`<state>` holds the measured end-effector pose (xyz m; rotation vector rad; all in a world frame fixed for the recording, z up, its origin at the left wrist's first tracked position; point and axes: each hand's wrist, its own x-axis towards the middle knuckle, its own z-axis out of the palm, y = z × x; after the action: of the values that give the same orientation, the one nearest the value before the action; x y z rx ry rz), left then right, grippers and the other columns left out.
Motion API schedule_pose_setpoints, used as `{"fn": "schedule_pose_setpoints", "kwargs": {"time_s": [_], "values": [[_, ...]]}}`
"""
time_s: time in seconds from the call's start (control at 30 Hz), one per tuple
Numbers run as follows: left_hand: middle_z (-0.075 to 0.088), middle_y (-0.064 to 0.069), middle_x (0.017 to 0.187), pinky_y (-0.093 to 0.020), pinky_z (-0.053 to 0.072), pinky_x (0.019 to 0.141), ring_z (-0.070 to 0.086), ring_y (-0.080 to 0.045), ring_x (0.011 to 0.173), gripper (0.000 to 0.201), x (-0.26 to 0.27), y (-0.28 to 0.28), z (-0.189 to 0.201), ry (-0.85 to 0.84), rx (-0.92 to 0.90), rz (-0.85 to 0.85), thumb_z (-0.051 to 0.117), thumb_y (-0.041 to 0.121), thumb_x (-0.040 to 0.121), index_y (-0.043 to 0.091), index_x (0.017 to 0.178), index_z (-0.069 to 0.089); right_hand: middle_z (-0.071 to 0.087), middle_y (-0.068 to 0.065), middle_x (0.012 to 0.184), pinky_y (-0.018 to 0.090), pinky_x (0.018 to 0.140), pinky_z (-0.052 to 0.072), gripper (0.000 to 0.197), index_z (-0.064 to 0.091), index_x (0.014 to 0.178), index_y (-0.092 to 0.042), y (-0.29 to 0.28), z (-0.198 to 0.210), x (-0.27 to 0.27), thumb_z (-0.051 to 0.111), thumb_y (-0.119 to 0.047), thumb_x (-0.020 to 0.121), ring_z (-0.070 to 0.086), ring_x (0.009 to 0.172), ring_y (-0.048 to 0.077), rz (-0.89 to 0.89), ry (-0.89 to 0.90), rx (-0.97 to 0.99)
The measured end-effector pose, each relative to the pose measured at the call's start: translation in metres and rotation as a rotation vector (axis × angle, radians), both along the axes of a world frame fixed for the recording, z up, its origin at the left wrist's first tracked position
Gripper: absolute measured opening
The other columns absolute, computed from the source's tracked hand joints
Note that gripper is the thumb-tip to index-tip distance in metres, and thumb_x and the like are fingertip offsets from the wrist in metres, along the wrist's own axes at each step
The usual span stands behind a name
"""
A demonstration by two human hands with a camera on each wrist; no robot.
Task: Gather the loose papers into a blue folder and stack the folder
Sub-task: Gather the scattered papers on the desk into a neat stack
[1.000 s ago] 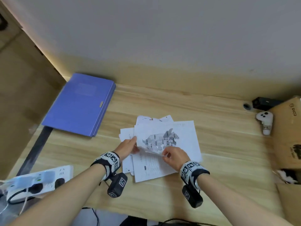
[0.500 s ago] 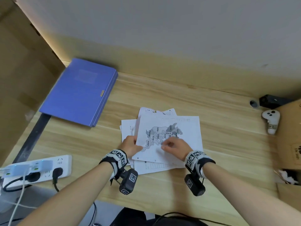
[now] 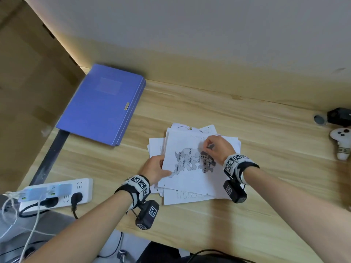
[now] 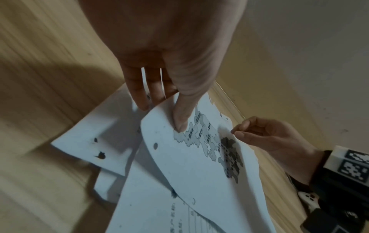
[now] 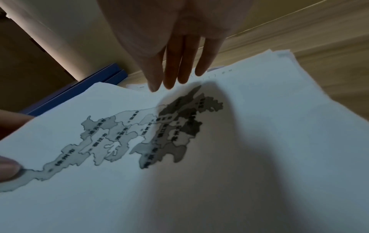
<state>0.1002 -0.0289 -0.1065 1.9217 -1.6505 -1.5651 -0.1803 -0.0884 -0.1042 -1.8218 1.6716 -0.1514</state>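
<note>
Blue and closed, the folder [image 3: 102, 103] lies at the desk's [image 3: 266, 215] far left, well apart from the loose papers [image 3: 191, 196] mid-desk. The left hand [image 3: 154, 168] pinches the map sheet's [image 3: 188, 175] left edge, thumb on top, fingers beneath. Over the sheet, the right hand [image 3: 218, 149] hovers, fingers relaxed and close together, holding nothing. Thin, floppy and slippery, the sheets will likely fan apart; squaring them and gripping both side edges looks safest.

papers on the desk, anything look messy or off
Yes: the loose papers lie fanned and askew, edges misaligned, beside the closed blue folder. The left hand pinches the map sheet, bowing it upward.
</note>
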Motion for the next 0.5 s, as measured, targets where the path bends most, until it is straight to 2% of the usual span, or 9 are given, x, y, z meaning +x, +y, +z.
{"fn": "schedule_pose_setpoints", "kwargs": {"time_s": [0.07, 0.17, 0.27, 0.37, 0.47, 0.5], "values": [[0.073, 0.014, 0.089, -0.028, 0.056, 0.075, 0.068, -0.008, 0.081, 0.034, 0.0, 0.0, -0.001, -0.023, -0.023, -0.013, 0.08, 0.015, 0.072, 0.021, 0.103, 0.071, 0.061, -0.002, 0.111, 0.03, 0.082, 0.045, 0.021, 0.061, 0.104, -0.021, -0.001, -0.003, -0.004, 0.068, -0.025, 0.085, 0.054, 0.106, 0.019, 0.015, 0.023, -0.074], [0.053, 0.009, 0.073, -0.026, 0.04, 0.061, 0.047, -0.012, 0.063, 0.017, -0.003, 0.001, 0.004, -0.103, -0.142, -0.096, 0.077, 0.016, 0.075, 0.014, 0.084, 0.063, 0.052, 0.0, 0.13, 0.029, 0.095, 0.039, 0.054, 0.055, 0.126, -0.02, -0.009, -0.003, -0.007, 0.075, -0.032, 0.078, 0.045, 0.12, 0.02, 0.063, 0.025, -0.107], [0.044, 0.007, 0.074, -0.028, 0.035, 0.06, 0.04, -0.014, 0.062, 0.026, -0.005, 0.0, 0.007, -0.143, -0.219, -0.177, 0.079, 0.015, 0.075, 0.015, 0.075, 0.053, 0.046, 0.0, 0.141, 0.038, 0.108, 0.035, 0.07, 0.052, 0.134, -0.023, -0.017, -0.003, -0.002, 0.079, -0.041, 0.073, 0.036, 0.13, 0.022, 0.144, 0.035, -0.071], [0.044, 0.007, 0.075, -0.028, 0.037, 0.062, 0.043, -0.014, 0.064, 0.027, -0.006, -0.003, 0.008, -0.113, -0.235, -0.169, 0.079, 0.013, 0.076, 0.022, 0.078, 0.054, 0.045, -0.002, 0.141, 0.041, 0.11, 0.032, 0.061, 0.06, 0.124, -0.025, -0.024, -0.005, 0.006, 0.079, -0.044, 0.069, 0.03, 0.133, 0.021, 0.138, 0.067, -0.053], [0.045, 0.005, 0.077, -0.027, 0.038, 0.064, 0.044, -0.015, 0.066, 0.021, -0.007, -0.004, 0.012, -0.111, -0.252, -0.174, 0.077, 0.009, 0.079, 0.022, 0.081, 0.061, 0.05, -0.004, 0.132, 0.039, 0.108, 0.033, 0.052, 0.069, 0.111, -0.019, -0.026, -0.009, 0.009, 0.078, -0.045, 0.068, 0.033, 0.127, 0.021, 0.157, 0.102, -0.013], [0.046, 0.003, 0.078, -0.027, 0.038, 0.065, 0.044, -0.015, 0.066, 0.021, -0.007, -0.005, 0.011, -0.1, -0.252, -0.163, 0.077, 0.007, 0.079, 0.023, 0.081, 0.062, 0.052, -0.005, 0.127, 0.039, 0.106, 0.034, 0.043, 0.07, 0.102, -0.021, -0.024, -0.01, 0.009, 0.079, -0.044, 0.067, 0.035, 0.123, 0.02, 0.156, 0.092, -0.013]]}}
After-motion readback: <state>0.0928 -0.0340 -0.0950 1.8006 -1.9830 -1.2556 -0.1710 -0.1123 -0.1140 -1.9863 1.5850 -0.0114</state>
